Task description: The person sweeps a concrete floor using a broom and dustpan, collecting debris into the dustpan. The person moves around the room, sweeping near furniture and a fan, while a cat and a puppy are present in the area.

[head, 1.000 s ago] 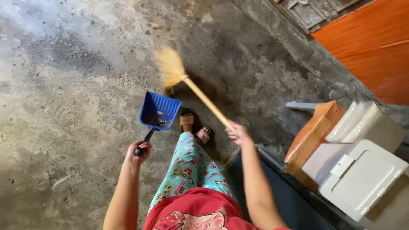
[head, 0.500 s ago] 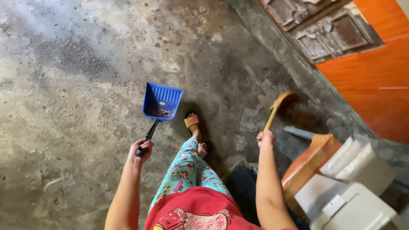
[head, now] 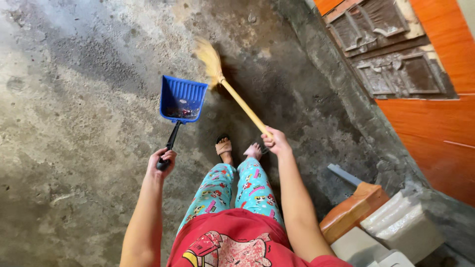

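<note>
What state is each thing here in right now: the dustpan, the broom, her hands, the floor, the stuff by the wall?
Blue dustpan: held level, some dark debris inside.
Broom: tilted, bristles toward the floor beside the dustpan.
Left hand: grip closed on the dustpan's black handle.
Right hand: grip closed on the broom's stick.
Concrete floor: bare, stained, patchy.
White slabs: stacked by the wall.

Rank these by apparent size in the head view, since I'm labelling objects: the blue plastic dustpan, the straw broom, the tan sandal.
1. Straw broom with yellow handle, longest.
2. Blue plastic dustpan, held nearer the camera, so somewhat unsure.
3. Tan sandal, smallest.
</note>
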